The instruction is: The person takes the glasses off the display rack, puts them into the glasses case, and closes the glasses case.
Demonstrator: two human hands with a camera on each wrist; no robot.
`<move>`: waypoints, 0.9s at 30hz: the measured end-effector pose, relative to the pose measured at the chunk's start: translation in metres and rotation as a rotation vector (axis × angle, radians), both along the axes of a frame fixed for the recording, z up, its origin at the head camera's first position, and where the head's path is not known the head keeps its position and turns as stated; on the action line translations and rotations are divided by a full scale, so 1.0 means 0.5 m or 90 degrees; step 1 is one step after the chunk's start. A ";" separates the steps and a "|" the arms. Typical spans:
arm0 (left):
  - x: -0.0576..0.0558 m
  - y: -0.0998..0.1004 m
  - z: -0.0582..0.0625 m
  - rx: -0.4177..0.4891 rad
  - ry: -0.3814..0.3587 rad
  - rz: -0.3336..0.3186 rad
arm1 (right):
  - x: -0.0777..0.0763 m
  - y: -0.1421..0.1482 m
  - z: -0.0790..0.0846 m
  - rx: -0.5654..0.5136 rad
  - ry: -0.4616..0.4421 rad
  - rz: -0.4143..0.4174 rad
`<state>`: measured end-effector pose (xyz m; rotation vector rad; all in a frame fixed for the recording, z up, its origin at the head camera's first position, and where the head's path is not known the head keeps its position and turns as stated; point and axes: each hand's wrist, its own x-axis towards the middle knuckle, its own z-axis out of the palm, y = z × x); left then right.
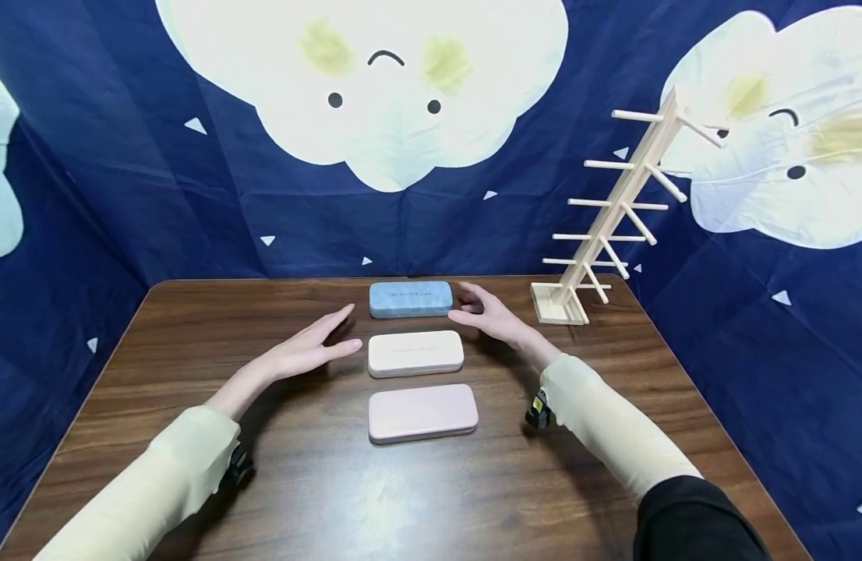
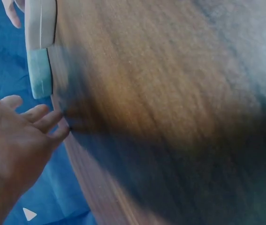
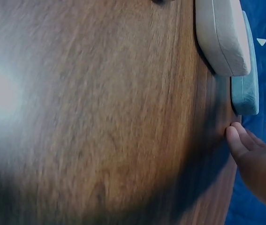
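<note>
Three oblong glasses cases lie in a column on the table: a blue glasses case (image 1: 411, 300) at the back, a white glasses case (image 1: 415, 354) in the middle, a pink glasses case (image 1: 422, 413) in front. My right hand (image 1: 489, 315) is at the right end of the blue case, thumb tip right at its corner, fingers loosely bent. To the left of the blue and white cases my left hand (image 1: 306, 351) hovers, thumb and fingers spread and holding nothing. In the left wrist view its palm (image 2: 11, 140) is turned toward the cases.
A wooden rack (image 1: 616, 199) with several pegs stands on the table's back right corner. Behind the brown table (image 1: 298, 483) hangs a dark blue cloth (image 1: 192, 202) with white clouds. Each wrist wears a small black device.
</note>
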<state>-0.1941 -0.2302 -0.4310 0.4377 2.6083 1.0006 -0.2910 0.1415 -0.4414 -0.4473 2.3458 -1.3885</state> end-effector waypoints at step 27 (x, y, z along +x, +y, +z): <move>0.063 0.025 0.093 -0.125 0.257 -0.060 | 0.083 0.004 0.074 0.294 0.350 0.123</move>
